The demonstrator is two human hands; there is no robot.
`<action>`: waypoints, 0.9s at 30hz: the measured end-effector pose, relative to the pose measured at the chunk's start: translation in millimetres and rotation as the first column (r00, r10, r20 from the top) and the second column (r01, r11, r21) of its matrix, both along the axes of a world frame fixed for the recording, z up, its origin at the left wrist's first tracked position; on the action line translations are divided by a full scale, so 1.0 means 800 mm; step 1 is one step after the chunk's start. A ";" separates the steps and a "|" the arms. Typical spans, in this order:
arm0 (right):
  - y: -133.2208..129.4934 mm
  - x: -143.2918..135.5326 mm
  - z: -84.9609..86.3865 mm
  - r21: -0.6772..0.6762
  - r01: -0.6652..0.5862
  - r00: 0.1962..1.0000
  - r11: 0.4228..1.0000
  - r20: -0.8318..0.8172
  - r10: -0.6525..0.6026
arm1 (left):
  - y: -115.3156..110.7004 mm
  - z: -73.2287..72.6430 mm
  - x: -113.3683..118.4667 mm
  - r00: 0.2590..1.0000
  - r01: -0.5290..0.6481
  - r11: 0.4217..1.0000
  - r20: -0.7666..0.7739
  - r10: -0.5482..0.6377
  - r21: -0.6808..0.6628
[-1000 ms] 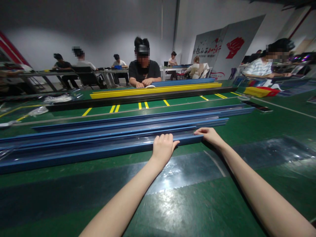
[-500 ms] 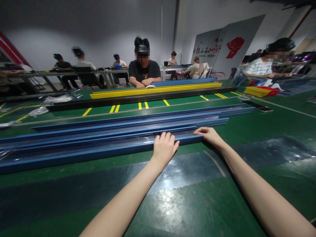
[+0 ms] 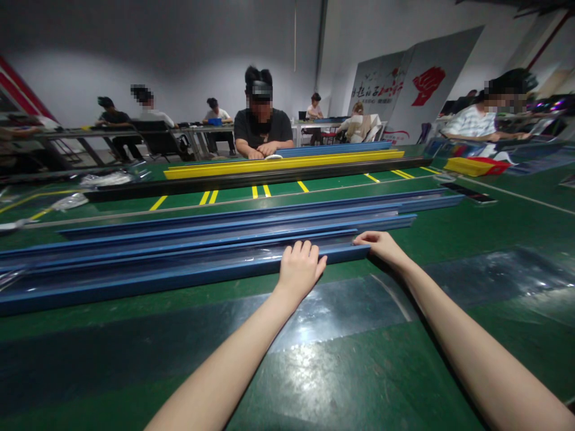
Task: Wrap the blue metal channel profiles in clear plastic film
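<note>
A long blue channel [image 3: 179,281], open at the top, lies nearest to me with clear plastic film [image 3: 258,256] inside it. My left hand [image 3: 300,264] is curled over its near wall, fingers reaching into the channel and thumb on the outer side. At the channel's right end, my right hand [image 3: 381,246] has its fingers closed around the end of the near wall. Its fingertips are partly hidden, so I cannot tell whether they also hold the film. Just behind lie more blue channels [image 3: 406,222], parallel to this one.
A wide strip of clear film [image 3: 332,311] lies flat on the green table [image 3: 314,383] beneath my forearms. Farther back are a black strip [image 3: 251,183], a yellow channel [image 3: 287,162], a phone [image 3: 469,193] and a yellow tray [image 3: 467,167]. Across the table sits a person [image 3: 263,129].
</note>
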State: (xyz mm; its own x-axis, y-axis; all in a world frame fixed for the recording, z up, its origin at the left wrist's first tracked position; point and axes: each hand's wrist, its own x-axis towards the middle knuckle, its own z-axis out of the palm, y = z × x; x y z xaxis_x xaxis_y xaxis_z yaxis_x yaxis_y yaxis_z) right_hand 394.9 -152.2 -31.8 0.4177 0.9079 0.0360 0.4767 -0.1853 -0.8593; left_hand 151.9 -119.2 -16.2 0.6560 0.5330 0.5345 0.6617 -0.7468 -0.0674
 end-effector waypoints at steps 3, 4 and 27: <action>0.000 0.000 0.000 -0.002 0.000 1.000 1.000 0.003 0.000 | 0.000 0.000 0.000 1.000 -0.002 1.000 -0.003 0.002 -0.004; 0.000 0.000 0.001 -0.002 0.000 1.000 1.000 0.003 0.000 | 0.000 0.000 0.000 1.000 -0.003 1.000 -0.004 0.003 -0.005; 0.002 0.001 -0.003 0.029 0.002 1.000 1.000 -0.031 -0.001 | 0.003 -0.006 0.004 0.999 0.022 0.996 -0.025 -0.020 0.084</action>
